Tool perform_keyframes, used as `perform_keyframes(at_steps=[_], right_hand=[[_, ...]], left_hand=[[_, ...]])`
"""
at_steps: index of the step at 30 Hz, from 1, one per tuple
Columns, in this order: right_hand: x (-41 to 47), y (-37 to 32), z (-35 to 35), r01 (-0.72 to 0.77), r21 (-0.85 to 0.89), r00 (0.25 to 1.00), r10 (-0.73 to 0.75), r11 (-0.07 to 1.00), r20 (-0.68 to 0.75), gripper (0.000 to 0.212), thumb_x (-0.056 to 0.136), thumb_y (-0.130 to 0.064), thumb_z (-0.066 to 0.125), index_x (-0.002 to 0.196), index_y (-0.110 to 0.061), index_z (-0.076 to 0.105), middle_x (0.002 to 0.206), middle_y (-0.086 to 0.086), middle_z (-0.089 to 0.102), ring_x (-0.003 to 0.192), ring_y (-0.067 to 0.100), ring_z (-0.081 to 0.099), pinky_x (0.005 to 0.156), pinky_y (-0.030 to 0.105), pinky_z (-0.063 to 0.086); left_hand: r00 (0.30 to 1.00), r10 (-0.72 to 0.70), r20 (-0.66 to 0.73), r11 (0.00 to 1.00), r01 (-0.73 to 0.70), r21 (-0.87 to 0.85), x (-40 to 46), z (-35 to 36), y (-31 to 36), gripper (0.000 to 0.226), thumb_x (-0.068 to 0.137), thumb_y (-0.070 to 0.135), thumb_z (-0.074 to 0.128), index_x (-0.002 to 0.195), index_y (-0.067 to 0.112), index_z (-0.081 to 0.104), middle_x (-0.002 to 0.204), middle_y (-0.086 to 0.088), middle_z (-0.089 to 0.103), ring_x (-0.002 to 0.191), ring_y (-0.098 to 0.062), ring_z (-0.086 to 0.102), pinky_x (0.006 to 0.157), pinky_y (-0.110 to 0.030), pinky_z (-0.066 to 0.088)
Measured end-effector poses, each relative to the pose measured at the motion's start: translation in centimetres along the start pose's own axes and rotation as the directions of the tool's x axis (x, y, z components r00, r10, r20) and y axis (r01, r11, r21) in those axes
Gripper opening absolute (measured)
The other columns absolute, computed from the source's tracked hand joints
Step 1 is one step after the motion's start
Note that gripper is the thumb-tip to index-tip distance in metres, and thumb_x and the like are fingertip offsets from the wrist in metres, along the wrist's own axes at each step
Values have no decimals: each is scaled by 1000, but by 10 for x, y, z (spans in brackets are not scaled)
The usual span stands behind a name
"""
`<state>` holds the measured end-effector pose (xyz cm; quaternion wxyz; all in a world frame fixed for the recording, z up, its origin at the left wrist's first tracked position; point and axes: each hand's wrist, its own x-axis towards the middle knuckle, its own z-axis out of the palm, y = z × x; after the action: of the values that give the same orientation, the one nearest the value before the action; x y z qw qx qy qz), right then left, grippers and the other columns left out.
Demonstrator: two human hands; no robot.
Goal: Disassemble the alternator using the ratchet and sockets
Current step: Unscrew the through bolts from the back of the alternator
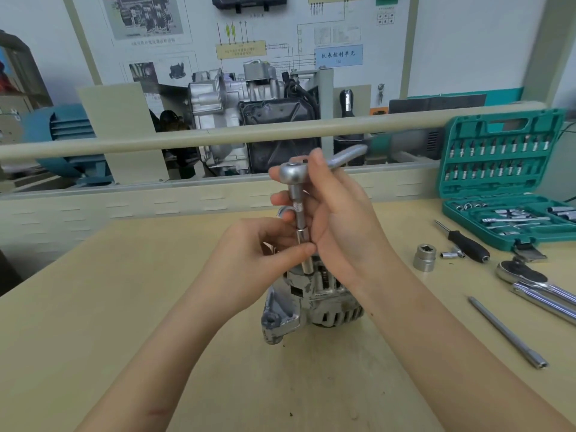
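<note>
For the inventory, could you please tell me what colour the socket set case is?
Teal green socket set case, clearest in the head view.

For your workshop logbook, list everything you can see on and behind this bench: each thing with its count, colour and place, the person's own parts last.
alternator: one, grey metal, bench centre, standing under the hands.
small ratchet: one, silver, with extension and socket, upright on the alternator.
socket set case: one, teal, open, far right.
loose large socket: one, silver, right of the alternator.
screwdriver handle: one, black, near the case.
large ratchet: one, chrome, right edge.
extension bar: one, grey, lying right front.
bench: one, beige.
gearbox display: one, grey and black, behind the rail.
left hand: pinches the socket.
right hand: fingers curled round the ratchet.
</note>
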<state>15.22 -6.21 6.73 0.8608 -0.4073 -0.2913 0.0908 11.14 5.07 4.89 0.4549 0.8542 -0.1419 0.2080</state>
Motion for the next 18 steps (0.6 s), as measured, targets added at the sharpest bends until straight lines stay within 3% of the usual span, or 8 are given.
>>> perform_keyframes(at_steps=[4,8,11,13,16,18], right_hand=[[2,-6,-7,-54,134,998,59,990,-34,34,94,-31,40,79,-9,61,79,1,72,70,11,68,56,20,53],[-3,-13,-9,9,116,1000,-10,993,3,16,72,-24,58,80,-9,56,76,2,69,66,11,67,55,22,53],[-7,-12,-6,59,106,997,-63,993,36,21,65,-17,65,81,-12,52,73,2,67,64,13,66,53,23,51],[-9,-8,-3,55,84,997,-60,995,55,22,67,-22,64,85,-12,54,76,1,69,67,14,67,55,23,53],[-8,-7,0,22,43,999,-24,999,36,30,71,-32,54,91,-10,56,79,0,72,69,12,68,59,23,54],[-7,-9,0,11,44,1000,-11,999,15,34,72,-34,52,92,-7,56,78,-1,72,67,10,67,57,21,53]], left_hand=[[1000,-14,-17,998,13,-55,-1,8,0,6,80,18,66,76,21,70,68,5,70,58,2,55,57,-10,43],[997,10,-81,998,-15,-63,-1,13,0,19,75,12,72,62,19,59,52,10,60,50,4,51,51,-8,39],[996,6,-86,998,-12,-66,-1,11,1,15,72,12,74,65,11,61,59,1,64,53,-1,54,52,-9,41],[999,18,-39,998,-20,-52,-1,6,1,10,73,16,72,72,8,67,64,-7,66,57,-3,54,55,-12,41],[998,29,58,997,-25,-68,-1,2,0,19,81,18,64,80,-1,68,76,-25,62,65,-15,50,63,-26,39],[999,27,27,996,-25,-87,-1,4,1,22,82,16,64,79,-5,66,73,-29,58,62,-14,46,61,-26,37]])
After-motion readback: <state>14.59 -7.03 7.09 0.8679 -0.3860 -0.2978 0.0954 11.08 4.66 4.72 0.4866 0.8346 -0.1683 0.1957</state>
